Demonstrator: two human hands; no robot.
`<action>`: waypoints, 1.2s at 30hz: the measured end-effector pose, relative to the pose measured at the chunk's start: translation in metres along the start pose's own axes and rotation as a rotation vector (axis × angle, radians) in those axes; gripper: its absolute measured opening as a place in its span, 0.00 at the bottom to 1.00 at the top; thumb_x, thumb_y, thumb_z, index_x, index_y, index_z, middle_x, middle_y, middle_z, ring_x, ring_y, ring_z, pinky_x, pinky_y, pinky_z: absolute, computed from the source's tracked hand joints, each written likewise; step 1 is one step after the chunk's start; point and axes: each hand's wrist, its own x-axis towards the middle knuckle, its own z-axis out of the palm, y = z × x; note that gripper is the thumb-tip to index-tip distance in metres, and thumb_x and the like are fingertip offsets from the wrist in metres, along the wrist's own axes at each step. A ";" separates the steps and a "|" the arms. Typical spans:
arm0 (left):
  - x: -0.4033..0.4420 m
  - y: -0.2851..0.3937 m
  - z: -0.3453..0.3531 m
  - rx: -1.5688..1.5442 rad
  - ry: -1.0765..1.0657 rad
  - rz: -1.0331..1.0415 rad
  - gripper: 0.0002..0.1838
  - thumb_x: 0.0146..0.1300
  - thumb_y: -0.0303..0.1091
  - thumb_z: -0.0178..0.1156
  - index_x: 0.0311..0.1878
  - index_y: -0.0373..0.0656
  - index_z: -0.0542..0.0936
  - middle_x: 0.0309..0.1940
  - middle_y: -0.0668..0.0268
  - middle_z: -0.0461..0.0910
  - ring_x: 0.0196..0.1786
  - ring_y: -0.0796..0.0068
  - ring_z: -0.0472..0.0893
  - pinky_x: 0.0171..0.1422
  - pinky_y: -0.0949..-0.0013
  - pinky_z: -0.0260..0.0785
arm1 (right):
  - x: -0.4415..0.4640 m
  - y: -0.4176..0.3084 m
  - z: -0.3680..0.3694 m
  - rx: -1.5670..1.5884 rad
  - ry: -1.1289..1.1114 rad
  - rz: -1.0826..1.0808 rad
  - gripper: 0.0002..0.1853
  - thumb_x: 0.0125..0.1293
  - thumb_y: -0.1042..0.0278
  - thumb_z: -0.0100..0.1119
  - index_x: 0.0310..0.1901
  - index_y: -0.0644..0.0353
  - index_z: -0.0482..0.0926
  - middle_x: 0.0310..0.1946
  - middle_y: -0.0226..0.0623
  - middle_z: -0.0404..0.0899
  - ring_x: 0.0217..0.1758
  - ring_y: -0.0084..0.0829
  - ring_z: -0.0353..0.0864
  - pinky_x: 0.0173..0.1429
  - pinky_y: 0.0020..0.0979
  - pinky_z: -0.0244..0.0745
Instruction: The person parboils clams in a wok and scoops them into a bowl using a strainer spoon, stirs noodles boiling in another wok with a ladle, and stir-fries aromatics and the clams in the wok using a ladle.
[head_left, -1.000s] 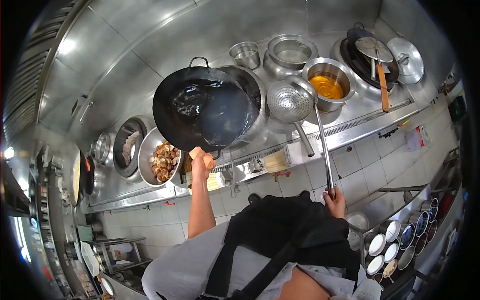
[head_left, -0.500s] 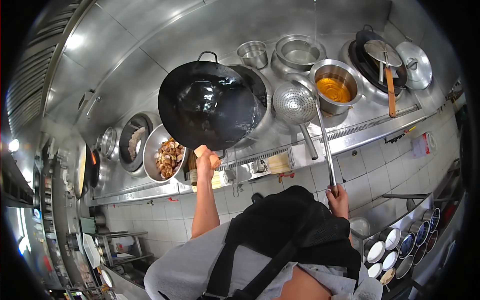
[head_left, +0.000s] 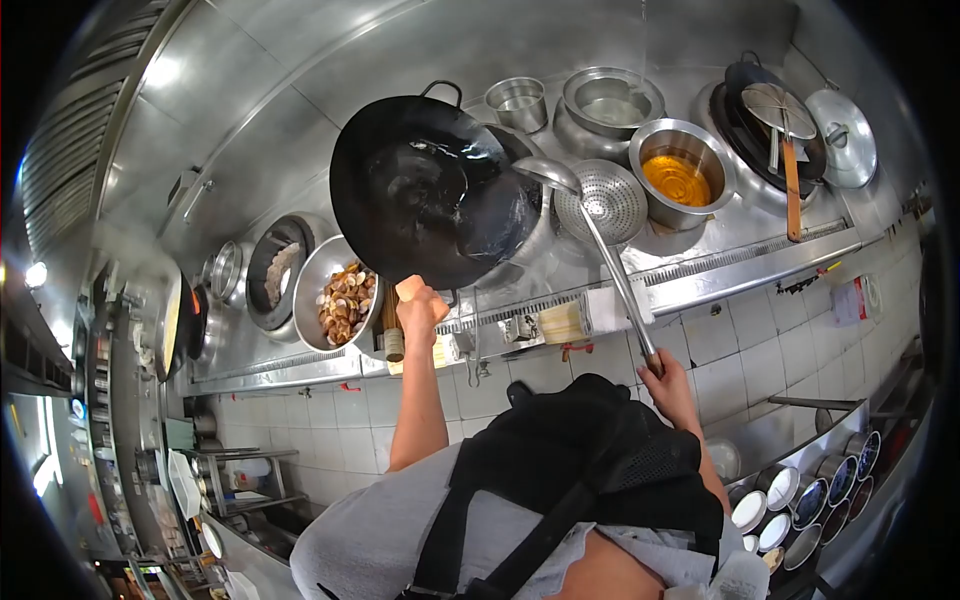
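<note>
A large black wok (head_left: 425,190) is tilted over the stove, with some shiny liquid inside. My left hand (head_left: 422,308) is closed on its near handle through an orange cloth (head_left: 410,289). My right hand (head_left: 668,380) is wrapped round the end of a long-handled ladle (head_left: 618,270), whose bowl hangs at the wok's right edge. Under the ladle's handle lies a perforated strainer (head_left: 612,205). A pot of orange-yellow oil (head_left: 678,180) stands right of the strainer. Left of the wok, a steel bowl (head_left: 306,300) holds clams (head_left: 348,304).
Behind the wok stand a small steel pot (head_left: 517,105) and a wide water pot (head_left: 612,100). Another wok with a wooden-handled skimmer (head_left: 792,190) and a lid (head_left: 848,140) are at the right. Several seasoning containers (head_left: 778,490) line the lower right shelf. A bamboo brush (head_left: 393,335) hangs nearby.
The ladle has swung left from above the strainer to the wok's right edge. The wok has tilted more and its liquid has shifted. The view has moved slightly.
</note>
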 end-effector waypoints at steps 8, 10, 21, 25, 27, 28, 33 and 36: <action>-0.024 0.006 0.003 0.202 -0.047 0.377 0.20 0.50 0.25 0.64 0.49 0.32 0.75 0.36 0.60 0.81 0.34 0.70 0.81 0.40 0.66 0.76 | 0.087 -0.051 0.034 -0.205 -0.149 -0.214 0.15 0.67 0.67 0.63 0.49 0.67 0.74 0.25 0.40 0.72 0.29 0.31 0.67 0.38 0.33 0.70; -0.033 0.002 -0.001 0.270 -0.026 0.430 0.22 0.50 0.26 0.64 0.49 0.31 0.75 0.36 0.59 0.80 0.35 0.69 0.81 0.41 0.65 0.76 | 0.087 -0.048 0.046 -0.194 -0.159 -0.221 0.15 0.68 0.67 0.63 0.49 0.68 0.73 0.25 0.40 0.72 0.29 0.31 0.69 0.38 0.34 0.70; 0.036 -0.022 -0.021 -0.063 -0.195 -0.119 0.10 0.58 0.29 0.61 0.42 0.35 0.78 0.31 0.62 0.81 0.30 0.69 0.82 0.32 0.64 0.77 | 0.108 -0.102 0.090 0.315 -0.294 0.155 0.17 0.70 0.64 0.59 0.57 0.62 0.74 0.21 0.26 0.69 0.15 0.18 0.67 0.16 0.25 0.62; 0.056 -0.052 -0.031 -0.405 -0.448 -0.373 0.08 0.64 0.35 0.58 0.39 0.41 0.75 0.30 0.59 0.78 0.26 0.63 0.80 0.26 0.56 0.79 | 0.130 -0.092 0.081 0.397 -0.130 0.021 0.17 0.69 0.65 0.60 0.56 0.62 0.74 0.20 0.26 0.69 0.14 0.18 0.67 0.15 0.26 0.62; 0.056 -0.060 -0.023 -0.489 -0.434 -0.487 0.10 0.62 0.37 0.58 0.41 0.43 0.72 0.31 0.58 0.75 0.22 0.60 0.74 0.23 0.55 0.72 | 0.153 -0.087 0.047 0.223 0.002 0.044 0.13 0.70 0.66 0.58 0.52 0.60 0.74 0.19 0.27 0.69 0.12 0.18 0.66 0.13 0.26 0.61; 0.057 -0.064 -0.019 -0.544 -0.427 -0.534 0.09 0.63 0.37 0.58 0.41 0.45 0.73 0.30 0.59 0.76 0.23 0.60 0.75 0.24 0.56 0.73 | 0.169 -0.099 0.028 0.197 0.046 0.015 0.11 0.70 0.66 0.57 0.50 0.59 0.74 0.19 0.28 0.70 0.11 0.19 0.66 0.13 0.27 0.62; 0.068 -0.061 0.019 -0.574 -0.322 -0.546 0.06 0.62 0.36 0.60 0.39 0.50 0.73 0.30 0.60 0.77 0.24 0.61 0.77 0.25 0.56 0.74 | 0.311 -0.129 -0.033 -0.058 0.218 -0.103 0.07 0.70 0.65 0.58 0.40 0.57 0.71 0.19 0.29 0.72 0.11 0.23 0.67 0.13 0.28 0.63; 0.080 -0.061 0.031 -0.645 -0.387 -0.535 0.06 0.59 0.33 0.62 0.38 0.52 0.74 0.30 0.61 0.79 0.26 0.61 0.79 0.27 0.56 0.74 | 0.407 -0.087 -0.034 -0.248 0.275 -0.059 0.08 0.70 0.64 0.57 0.41 0.58 0.72 0.19 0.30 0.72 0.11 0.24 0.67 0.14 0.27 0.64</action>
